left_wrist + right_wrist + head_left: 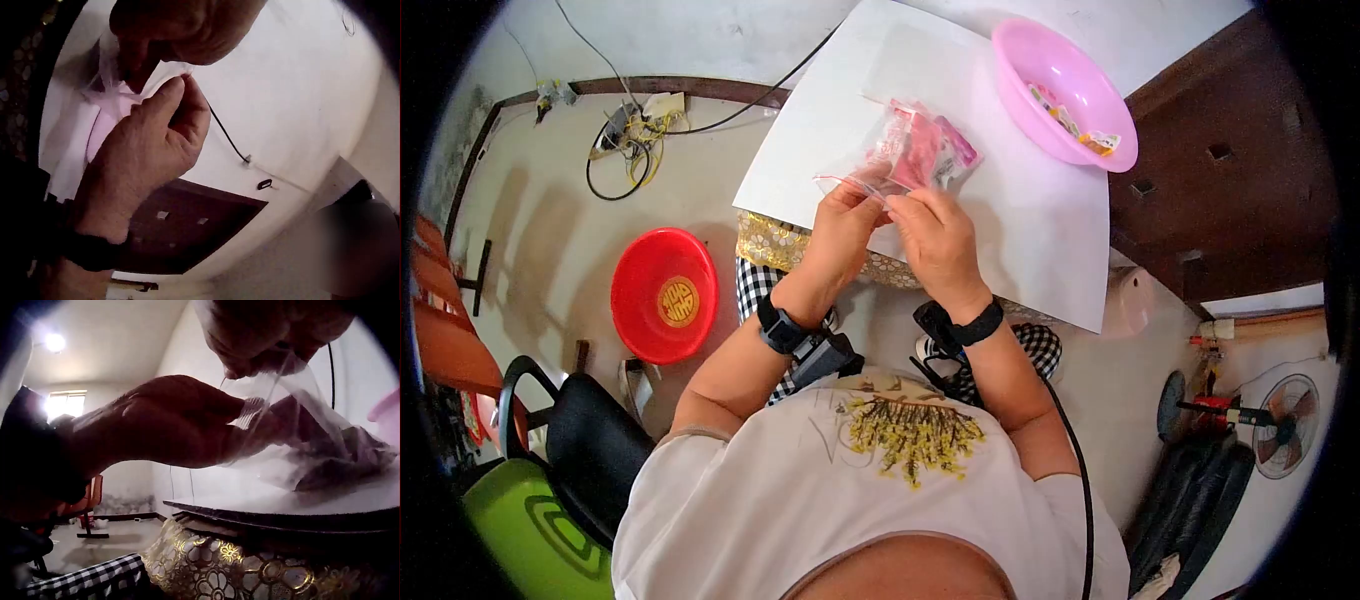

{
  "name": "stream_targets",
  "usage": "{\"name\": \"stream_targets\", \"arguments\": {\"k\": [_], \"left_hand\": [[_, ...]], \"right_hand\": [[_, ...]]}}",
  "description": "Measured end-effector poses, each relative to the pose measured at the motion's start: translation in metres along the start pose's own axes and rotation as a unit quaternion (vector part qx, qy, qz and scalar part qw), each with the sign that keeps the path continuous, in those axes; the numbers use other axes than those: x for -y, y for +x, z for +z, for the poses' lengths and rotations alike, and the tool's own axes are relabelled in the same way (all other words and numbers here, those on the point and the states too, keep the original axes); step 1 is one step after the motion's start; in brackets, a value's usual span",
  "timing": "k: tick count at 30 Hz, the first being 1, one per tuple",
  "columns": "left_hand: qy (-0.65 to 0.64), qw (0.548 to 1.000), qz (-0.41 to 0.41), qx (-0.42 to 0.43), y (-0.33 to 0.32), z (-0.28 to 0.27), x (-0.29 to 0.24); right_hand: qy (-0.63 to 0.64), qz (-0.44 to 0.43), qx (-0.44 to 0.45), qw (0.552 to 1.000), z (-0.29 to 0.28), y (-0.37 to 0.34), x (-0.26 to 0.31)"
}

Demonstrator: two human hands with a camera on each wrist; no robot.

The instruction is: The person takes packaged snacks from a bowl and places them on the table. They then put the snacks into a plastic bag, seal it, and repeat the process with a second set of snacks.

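A clear plastic bag [868,182] with pink and purple packets [920,145] inside lies on the white tabletop [1040,240], its mouth edge raised at the near side. My left hand [845,222] pinches the bag's edge between thumb and fingers. Just beside it, my right hand [940,240] pinches the same edge, the two sets of fingertips close together. In the right wrist view the see-through film [300,394] stretches between both hands, and the packed part of the bag [331,462] rests on the table.
A pink basin [1065,95] holding several small colourful packets stands at the table's back right. On the floor to the left sits a red basin [665,295]. A black chair [590,430] and a fan [1288,425] stand farther out. Gold patterned cloth [231,569] hangs below the table edge.
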State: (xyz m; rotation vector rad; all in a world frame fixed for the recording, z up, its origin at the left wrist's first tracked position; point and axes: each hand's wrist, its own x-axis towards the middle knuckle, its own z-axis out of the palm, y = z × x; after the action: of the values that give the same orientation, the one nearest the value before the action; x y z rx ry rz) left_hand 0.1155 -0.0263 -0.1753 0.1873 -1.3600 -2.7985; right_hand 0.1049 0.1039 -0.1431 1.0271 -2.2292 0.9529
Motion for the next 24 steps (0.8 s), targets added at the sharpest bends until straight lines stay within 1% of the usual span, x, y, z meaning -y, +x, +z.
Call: {"name": "stream_targets", "arguments": {"k": [4, 7, 10, 13, 16, 17, 19, 20, 21, 22, 23, 24], "left_hand": [[0.075, 0.996, -0.014, 0.042, -0.002, 0.003, -0.005], [0.089, 0.995, 0.043, 0.021, 0.012, 0.01, -0.003], [0.091, 0.989, 0.082, 0.077, 0.028, 0.016, -0.016], [0.028, 0.989, 0.07, 0.126, 0.036, 0.009, -0.011], [0.094, 0.992, 0.048, 0.064, 0.016, -0.003, -0.01], [0.147, 0.985, 0.045, 0.081, 0.008, -0.013, -0.011], [0.251, 0.96, 0.038, 0.116, -0.013, -0.033, -0.023], [0.278, 0.957, 0.002, 0.083, -0.028, -0.035, -0.034], [0.359, 0.927, 0.074, 0.085, -0.031, -0.048, -0.037], [0.434, 0.884, 0.147, 0.088, -0.033, -0.064, -0.04], [0.504, 0.831, 0.219, 0.09, -0.034, -0.072, -0.041], [0.517, 0.817, 0.25, 0.045, -0.038, -0.064, -0.049]], "right_hand": [[-0.009, -0.011, 0.012, 1.0, 0.002, 0.0, 0.001], [-0.014, -0.013, 0.003, 1.0, 0.003, -0.002, 0.0], [-0.017, -0.006, 0.013, 1.0, 0.001, -0.002, -0.002], [-0.026, -0.005, 0.021, 0.999, 0.002, -0.003, -0.005], [-0.055, -0.003, -0.011, 0.998, 0.003, -0.011, -0.001], [-0.065, -0.007, -0.001, 0.998, 0.002, -0.017, -0.001], [-0.085, -0.016, 0.017, 0.996, -0.001, -0.029, -0.006], [-0.095, -0.026, 0.023, 0.995, -0.003, -0.033, -0.006], [-0.105, -0.037, 0.029, 0.993, -0.007, -0.037, -0.006], [-0.118, -0.048, 0.034, 0.991, -0.008, -0.039, -0.005], [-0.135, -0.053, 0.033, 0.989, -0.008, -0.04, -0.003], [-0.152, -0.057, 0.031, 0.986, -0.009, -0.04, -0.001]]}}
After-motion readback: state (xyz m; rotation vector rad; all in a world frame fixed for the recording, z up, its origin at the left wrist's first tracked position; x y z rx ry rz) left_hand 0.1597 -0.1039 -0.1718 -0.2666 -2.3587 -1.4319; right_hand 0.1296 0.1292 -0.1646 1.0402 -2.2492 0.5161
